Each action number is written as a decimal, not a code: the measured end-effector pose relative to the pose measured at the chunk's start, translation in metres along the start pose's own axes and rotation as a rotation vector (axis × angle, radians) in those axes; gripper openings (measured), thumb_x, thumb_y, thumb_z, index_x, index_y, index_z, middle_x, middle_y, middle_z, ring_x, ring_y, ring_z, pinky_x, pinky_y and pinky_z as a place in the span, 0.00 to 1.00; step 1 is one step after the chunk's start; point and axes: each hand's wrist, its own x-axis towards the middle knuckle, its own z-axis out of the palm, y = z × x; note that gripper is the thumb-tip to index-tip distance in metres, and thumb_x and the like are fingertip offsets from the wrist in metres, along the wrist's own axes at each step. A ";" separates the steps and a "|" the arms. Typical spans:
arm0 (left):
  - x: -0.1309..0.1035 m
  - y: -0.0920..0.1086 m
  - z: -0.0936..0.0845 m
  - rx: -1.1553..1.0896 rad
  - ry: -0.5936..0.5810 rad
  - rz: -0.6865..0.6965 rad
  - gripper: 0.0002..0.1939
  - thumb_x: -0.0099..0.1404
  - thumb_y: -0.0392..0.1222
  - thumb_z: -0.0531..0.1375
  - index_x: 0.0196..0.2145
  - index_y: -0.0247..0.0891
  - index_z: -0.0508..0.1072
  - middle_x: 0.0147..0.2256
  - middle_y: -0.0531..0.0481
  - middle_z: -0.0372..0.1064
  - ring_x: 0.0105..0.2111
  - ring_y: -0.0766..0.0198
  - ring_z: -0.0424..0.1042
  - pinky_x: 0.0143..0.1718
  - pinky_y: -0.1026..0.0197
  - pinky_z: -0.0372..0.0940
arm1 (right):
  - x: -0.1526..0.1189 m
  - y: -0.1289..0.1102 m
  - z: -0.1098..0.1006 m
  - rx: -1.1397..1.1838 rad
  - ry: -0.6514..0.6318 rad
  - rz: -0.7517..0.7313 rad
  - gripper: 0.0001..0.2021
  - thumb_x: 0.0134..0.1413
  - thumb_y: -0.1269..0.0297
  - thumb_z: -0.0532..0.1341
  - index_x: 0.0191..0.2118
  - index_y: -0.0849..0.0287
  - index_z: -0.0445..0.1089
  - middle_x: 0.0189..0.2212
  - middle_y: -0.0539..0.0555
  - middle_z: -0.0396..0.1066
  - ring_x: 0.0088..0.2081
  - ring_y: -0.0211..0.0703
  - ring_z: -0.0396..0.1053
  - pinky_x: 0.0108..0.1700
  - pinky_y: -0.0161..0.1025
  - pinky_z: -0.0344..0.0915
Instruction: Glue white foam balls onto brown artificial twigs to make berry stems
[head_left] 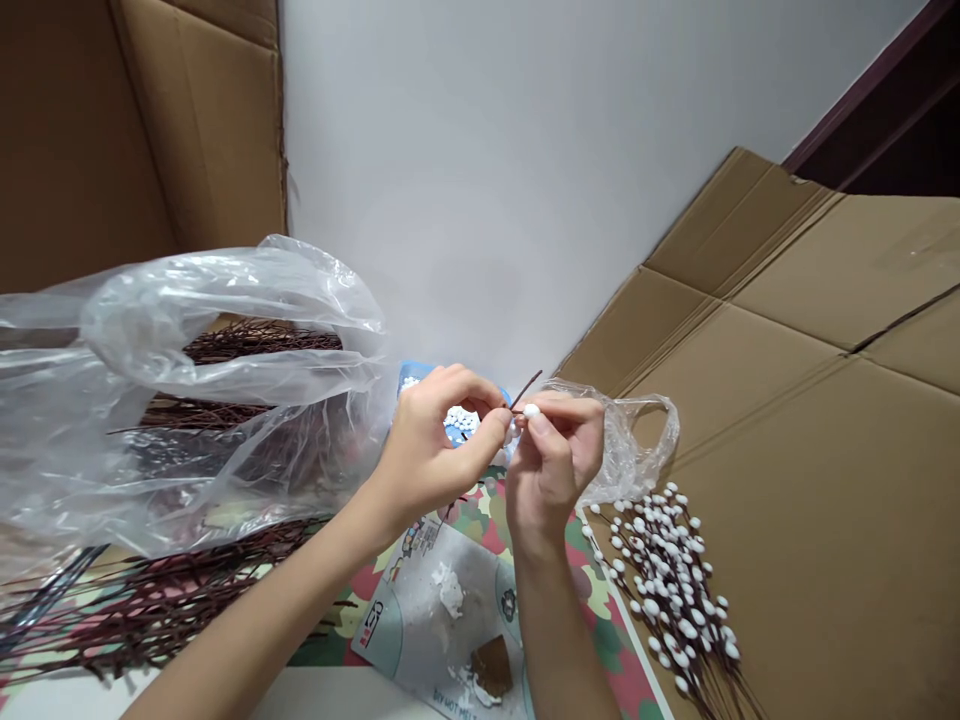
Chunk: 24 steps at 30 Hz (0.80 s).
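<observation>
Near the middle of the view, my left hand (pixel 431 430) pinches a thin dark brown twig (pixel 528 388) between thumb and fingers. One end of the twig sticks up to the right. Close against it, my right hand (pixel 556 455) is closed with a small white ball (pixel 531 411) between thumb and fingertips, right at the twig. Whether the ball is fixed on a stem is hidden by the fingers. Behind my left hand, a blue tray (pixel 409 372) holds many white balls. Under my wrists lies a grey printed sheet (pixel 409 600) with white paste (pixel 448 590) and a brown scrap (pixel 492 668).
Bare brown twigs (pixel 172 600) lie at the left below a clear plastic bag (pixel 225 280) with more twigs inside. Finished-looking branches with white balls (pixel 675 580) rest at the right. Cardboard (pixel 810 450) stands along both sides, and another clear bag (pixel 637 440) sits behind my right hand.
</observation>
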 end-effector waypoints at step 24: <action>-0.009 0.001 0.011 0.055 0.050 0.065 0.06 0.62 0.31 0.55 0.28 0.39 0.66 0.26 0.52 0.66 0.28 0.65 0.64 0.32 0.60 0.61 | -0.010 0.001 0.014 -0.048 0.101 -0.228 0.09 0.52 0.77 0.54 0.31 0.53 0.62 0.26 0.46 0.59 0.29 0.36 0.64 0.34 0.40 0.63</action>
